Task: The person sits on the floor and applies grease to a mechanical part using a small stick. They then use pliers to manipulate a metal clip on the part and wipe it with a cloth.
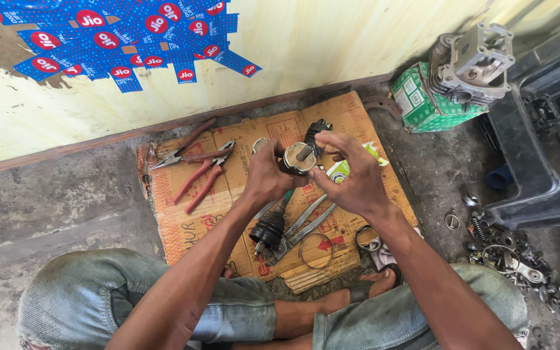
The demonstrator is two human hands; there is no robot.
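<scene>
- Head view: the left hand (266,176) has its fingers clenched around a round metal part (298,158) with a cream-coloured face and a small spring or threaded stub at its centre, held up above the cardboard sheet (183,220) on the floor.
- The right hand (352,176) meets the same part from the other side — its fingers grasp the rim, thumb low, fingertips curled over the top edge.
- Just behind the right fingers a black part (317,129) sticks up; whether it is joined to the held piece cannot be told.
- Below the left fingers, on the cardboard, lies a black rubber boot on a shaft (269,228), and beside it two flat spanners (306,223) lie crossed.
- A wire ring (316,250) lies near the lower edge of the sheet, under the right wrist.
- Well to the left of the left fingers lie red-handled pliers (201,176) and a pair of long-nose pliers (177,150).
- Far right of the right fingers — a green carton (422,104) with a grey engine casting (478,65) on it, and loose metal bits (513,253) on the floor.
</scene>
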